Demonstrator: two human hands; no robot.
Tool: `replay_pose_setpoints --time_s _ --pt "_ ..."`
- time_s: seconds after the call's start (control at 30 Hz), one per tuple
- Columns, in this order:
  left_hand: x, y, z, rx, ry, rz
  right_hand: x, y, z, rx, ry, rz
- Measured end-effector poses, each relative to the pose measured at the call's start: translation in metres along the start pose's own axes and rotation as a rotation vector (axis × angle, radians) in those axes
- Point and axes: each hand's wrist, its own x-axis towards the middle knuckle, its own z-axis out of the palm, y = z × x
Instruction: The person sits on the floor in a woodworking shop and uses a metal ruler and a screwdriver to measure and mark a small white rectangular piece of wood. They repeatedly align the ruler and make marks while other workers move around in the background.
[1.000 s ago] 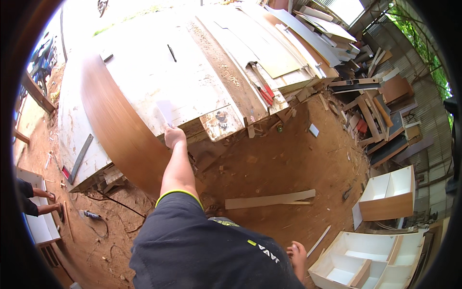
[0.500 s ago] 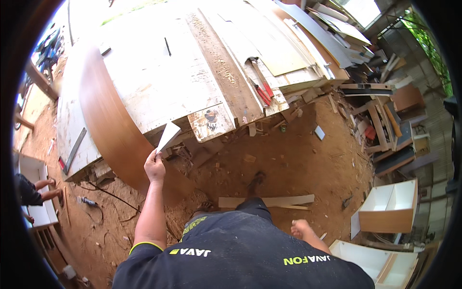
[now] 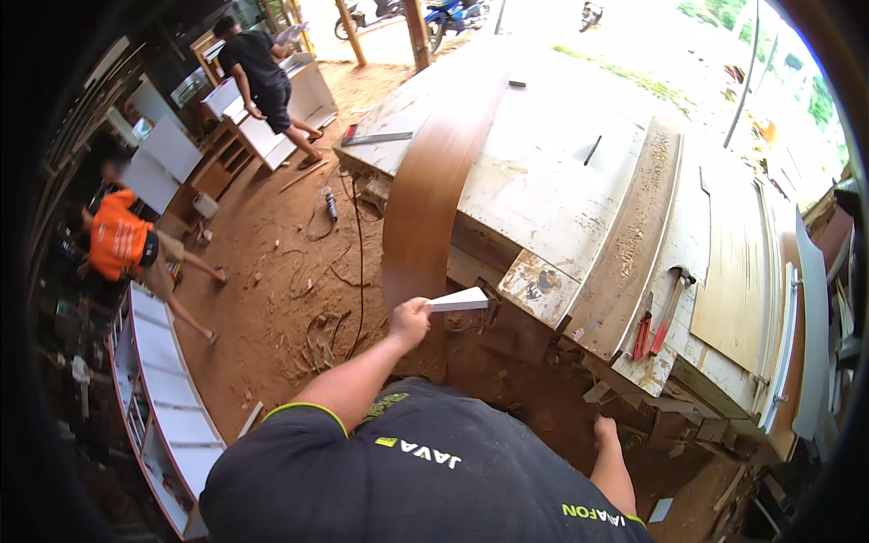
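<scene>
My left hand point(image 3: 410, 324) is closed around the end of a white tapered piece point(image 3: 460, 300), held out beside the workbench's near edge. Whether it is folded sheet or solid board I cannot tell. Just beyond that hand, a long brown wood-grain strip point(image 3: 434, 181) lies across the bench point(image 3: 534, 195), its near end hanging over the edge. My right hand point(image 3: 605, 433) is low at my side near the bench's front, fingers curled, with nothing seen sticking out of it.
On the bench lie a hammer point(image 3: 672, 309), red-handled pliers point(image 3: 642, 333), a try square point(image 3: 377, 138) and a shavings-covered board point(image 3: 625, 244). Cables and a power tool point(image 3: 329, 204) lie on the dirt floor. Two people, in orange point(image 3: 122, 235) and black point(image 3: 258, 72), are among cabinets at left.
My view has swung left, bringing the two people and more cabinets into sight. My left hand still holds the white piece, which now points right. My right hand stays low at my side.
</scene>
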Motion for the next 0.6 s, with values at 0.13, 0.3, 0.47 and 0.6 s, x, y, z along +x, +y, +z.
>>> replay_pose_setpoints --time_s 0.13,0.3,0.47,0.6 --pt "-0.066 -0.048 -0.094 0.385 0.339 -0.167 0.047 -0.059 0.070 -0.461 -0.363 0.011" --pt "-0.207 -0.103 -0.181 0.540 0.562 -0.763 -0.039 -0.178 0.216 -0.325 -0.779 -0.337" --pt "-0.340 -0.151 -0.186 0.516 0.532 -1.131 -0.068 -0.196 0.266 -0.539 -0.681 -0.676" --pt "-0.382 -0.212 -0.202 0.744 0.067 -1.094 -0.051 -0.112 0.230 -0.384 -0.516 -0.447"
